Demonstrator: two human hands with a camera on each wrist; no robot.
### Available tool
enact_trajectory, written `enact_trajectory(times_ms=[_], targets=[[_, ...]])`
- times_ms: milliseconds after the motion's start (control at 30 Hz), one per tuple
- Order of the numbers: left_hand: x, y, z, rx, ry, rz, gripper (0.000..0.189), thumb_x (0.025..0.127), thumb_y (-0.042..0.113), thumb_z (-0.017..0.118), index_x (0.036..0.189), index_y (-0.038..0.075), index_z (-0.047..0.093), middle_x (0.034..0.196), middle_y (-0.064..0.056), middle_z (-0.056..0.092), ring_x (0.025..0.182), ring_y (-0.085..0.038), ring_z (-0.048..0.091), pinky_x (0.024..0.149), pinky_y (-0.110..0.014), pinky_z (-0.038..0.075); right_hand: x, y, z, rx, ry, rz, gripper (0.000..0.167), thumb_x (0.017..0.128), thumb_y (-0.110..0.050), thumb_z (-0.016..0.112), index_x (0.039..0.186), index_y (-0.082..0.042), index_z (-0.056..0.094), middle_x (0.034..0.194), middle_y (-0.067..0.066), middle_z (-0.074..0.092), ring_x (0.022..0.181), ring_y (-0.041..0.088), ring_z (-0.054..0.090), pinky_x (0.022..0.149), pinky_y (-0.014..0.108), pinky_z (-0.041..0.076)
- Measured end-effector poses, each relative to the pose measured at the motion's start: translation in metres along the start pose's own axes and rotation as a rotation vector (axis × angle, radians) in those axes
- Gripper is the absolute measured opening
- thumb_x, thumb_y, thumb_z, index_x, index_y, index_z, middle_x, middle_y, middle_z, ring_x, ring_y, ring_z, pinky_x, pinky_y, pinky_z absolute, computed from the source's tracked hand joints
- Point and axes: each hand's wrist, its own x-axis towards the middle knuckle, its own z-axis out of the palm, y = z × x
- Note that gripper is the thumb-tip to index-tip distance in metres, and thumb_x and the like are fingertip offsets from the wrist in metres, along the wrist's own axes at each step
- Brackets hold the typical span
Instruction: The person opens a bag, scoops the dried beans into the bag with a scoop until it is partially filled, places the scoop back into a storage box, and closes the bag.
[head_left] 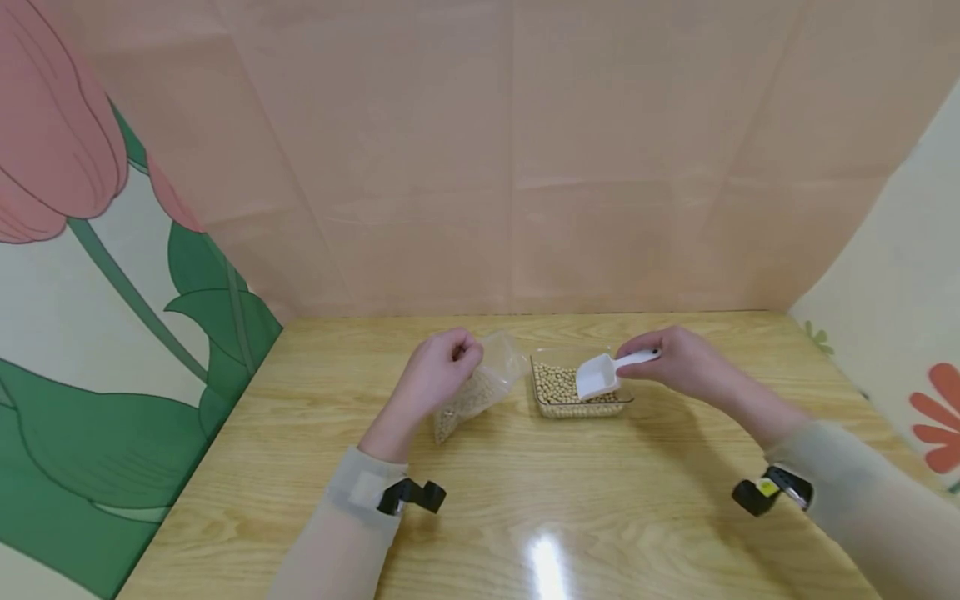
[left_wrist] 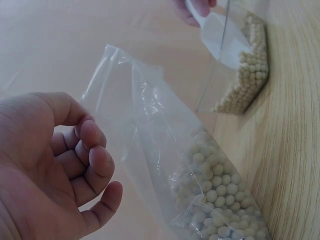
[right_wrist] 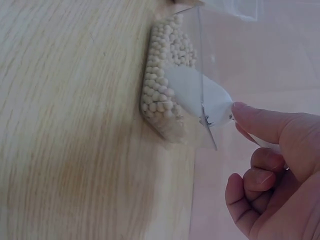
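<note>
Between thumb and fingers, my left hand [head_left: 442, 367] pinches the edge of a clear plastic bag [left_wrist: 145, 115]. Soybeans [left_wrist: 220, 195] fill the lower part of this bag, which leans on the table. To its right is a clear rectangular container [head_left: 581, 411] holding more soybeans [head_left: 553, 385]. My right hand [head_left: 678, 358] grips the handle of a white scoop [head_left: 597, 377] from the right side. The scoop's blade reaches down into the container, its front edge among the beans in the right wrist view. The fingertips behind the left thumb are partly hidden.
Everything stands on a wood-grain table [head_left: 540, 483], whose far edge meets a pinkish backdrop [head_left: 510, 167]. A flower-printed panel [head_left: 112, 442] borders the left, and another printed panel [head_left: 900, 333] borders the right. Black wrist cameras sit on both sleeves.
</note>
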Motion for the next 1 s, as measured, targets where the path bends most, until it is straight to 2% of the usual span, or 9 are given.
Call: enact_trajectory(times_ms=[267, 467, 633, 733, 833, 1000], targets=[[0.001, 0.000, 0.001, 0.007, -0.004, 0.002, 0.024, 0.111, 0.018, 0.055, 0.094, 0.011, 0.069, 0.075, -0.002, 0.059, 0.061, -0.017, 0.046, 0.062, -0.035, 0.043, 0.002, 0.004, 0.013, 0.110, -0.004, 0.037, 0.033, 0.097, -0.039, 0.087, 0.122, -0.017, 0.085, 0.139, 0.017, 0.074, 0.125, 0.039, 0.067, 0.092, 0.046, 0.052], [0.001, -0.001, 0.002, 0.004, -0.005, -0.003, 0.023, 0.111, 0.018, 0.055, 0.093, 0.012, 0.069, 0.075, -0.002, 0.059, 0.061, -0.017, 0.046, 0.062, -0.035, 0.043, 0.004, 0.010, 0.026, 0.228, -0.010, 0.106, 0.041, 0.095, -0.043, 0.089, 0.125, -0.016, 0.084, 0.141, 0.017, 0.072, 0.131, 0.038, 0.062, 0.095, 0.044, 0.047], [0.001, -0.001, 0.002, 0.006, -0.006, -0.008, 0.023, 0.111, 0.018, 0.055, 0.094, 0.012, 0.070, 0.075, -0.002, 0.060, 0.061, -0.017, 0.047, 0.063, -0.036, 0.043, 0.003, 0.013, 0.038, 0.301, 0.007, 0.151, 0.050, 0.094, -0.046, 0.089, 0.130, -0.013, 0.082, 0.144, 0.019, 0.070, 0.134, 0.039, 0.060, 0.099, 0.047, 0.049], [0.001, -0.001, 0.002, 0.008, -0.011, -0.008, 0.023, 0.111, 0.018, 0.055, 0.095, 0.011, 0.070, 0.075, -0.002, 0.060, 0.061, -0.017, 0.046, 0.063, -0.036, 0.043, 0.001, 0.012, 0.045, 0.316, 0.029, 0.165, 0.052, 0.094, -0.046, 0.089, 0.131, -0.012, 0.082, 0.147, 0.019, 0.068, 0.128, 0.035, 0.063, 0.096, 0.042, 0.052], [0.002, -0.001, 0.002, 0.008, -0.013, -0.010, 0.023, 0.111, 0.018, 0.055, 0.095, 0.011, 0.071, 0.076, -0.002, 0.060, 0.062, -0.017, 0.047, 0.063, -0.036, 0.044, 0.001, 0.009, 0.049, 0.294, 0.061, 0.162, 0.051, 0.094, -0.047, 0.089, 0.131, -0.012, 0.082, 0.143, 0.019, 0.071, 0.112, 0.026, 0.065, 0.084, 0.035, 0.054], [0.002, -0.002, 0.002, 0.006, -0.009, -0.008, 0.023, 0.110, 0.017, 0.055, 0.094, 0.011, 0.070, 0.076, -0.002, 0.061, 0.061, -0.017, 0.047, 0.063, -0.036, 0.044, 0.002, 0.002, 0.052, 0.258, 0.088, 0.132, 0.045, 0.095, -0.045, 0.088, 0.128, -0.014, 0.083, 0.139, 0.019, 0.073, 0.090, 0.023, 0.063, 0.071, 0.035, 0.052]])
